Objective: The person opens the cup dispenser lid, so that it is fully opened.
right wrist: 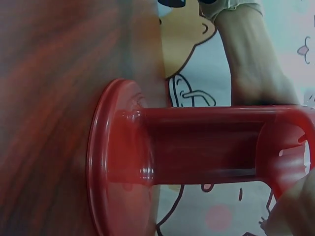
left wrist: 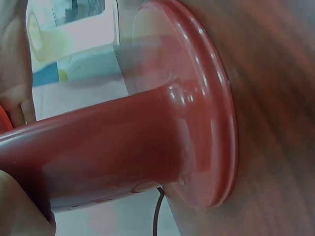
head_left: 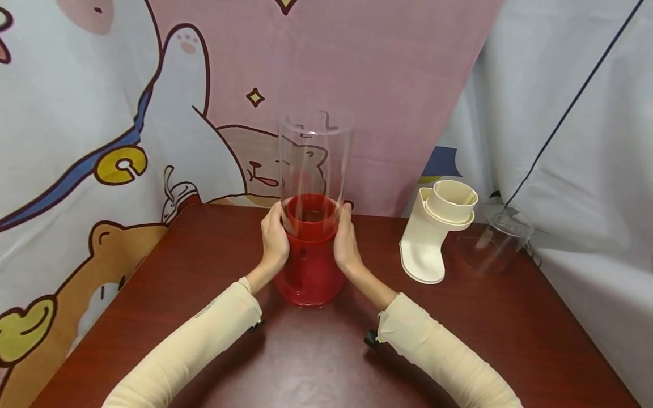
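A red stand [head_left: 312,272] with a broad round foot is upright on the table. Above it rises a tall clear cylinder [head_left: 316,164], its lower end around a red collar [head_left: 311,215] at the top of the stand. My left hand [head_left: 275,241] grips the left side of the stand's top, and my right hand [head_left: 348,243] grips the right side, thumbs up by the cylinder's lower end. The left wrist view shows the stand's column [left wrist: 113,147] and foot [left wrist: 216,128] from the side. In the right wrist view, the column's hollow side [right wrist: 206,147] faces the camera.
A cream stand [head_left: 425,243] with a round cup-like top is to the right. Beside it, near the table's right edge, sits a clear container [head_left: 497,241]. A printed cloth [head_left: 382,102] hangs behind the dark red table [head_left: 316,362], and a thin dark cable [head_left: 571,105] runs down at right.
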Demonstrator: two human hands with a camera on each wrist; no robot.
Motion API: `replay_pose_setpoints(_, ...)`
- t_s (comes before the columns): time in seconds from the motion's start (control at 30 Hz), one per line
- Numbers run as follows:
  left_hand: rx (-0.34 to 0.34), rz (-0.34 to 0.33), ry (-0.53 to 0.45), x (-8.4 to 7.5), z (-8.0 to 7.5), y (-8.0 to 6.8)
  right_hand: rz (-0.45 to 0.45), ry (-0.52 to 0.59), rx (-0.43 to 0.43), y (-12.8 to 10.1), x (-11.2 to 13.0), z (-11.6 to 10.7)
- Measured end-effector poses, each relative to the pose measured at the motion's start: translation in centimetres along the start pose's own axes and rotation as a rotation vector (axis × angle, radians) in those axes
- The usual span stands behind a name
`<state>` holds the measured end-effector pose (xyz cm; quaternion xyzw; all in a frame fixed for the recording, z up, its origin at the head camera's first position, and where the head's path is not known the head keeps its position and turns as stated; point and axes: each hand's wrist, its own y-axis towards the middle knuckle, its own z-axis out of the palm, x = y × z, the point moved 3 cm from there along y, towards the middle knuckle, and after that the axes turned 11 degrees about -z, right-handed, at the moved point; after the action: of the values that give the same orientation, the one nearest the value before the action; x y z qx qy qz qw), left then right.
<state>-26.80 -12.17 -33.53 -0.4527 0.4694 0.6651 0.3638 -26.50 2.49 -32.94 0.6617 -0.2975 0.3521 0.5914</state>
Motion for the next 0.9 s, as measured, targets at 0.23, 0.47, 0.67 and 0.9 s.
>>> replay_pose_setpoints(0.23, 0.052, 0.007, 0.002, -0.4, -1.0, -2.4, 0.032, -0.034, 0.037, -2.5, 1.6, 0.2)
replay_pose_setpoints(0.47, 0.05, 0.03, 0.049, 0.6, -1.6, -3.5, 0.04, 0.007, 0.027, -3.9, 2.1, 0.3)
replay_pose_setpoints(0.67, 0.064, 0.033, 0.058, 0.9, -1.9, -5.1, 0.034, 0.01, 0.038, -5.4, 1.2, -0.1)
replay_pose_setpoints(0.9, 0.132, -0.013, -0.01, 0.1, -1.7, -7.5, 0.007, 0.019, 0.099, -7.6, 2.3, -0.9)
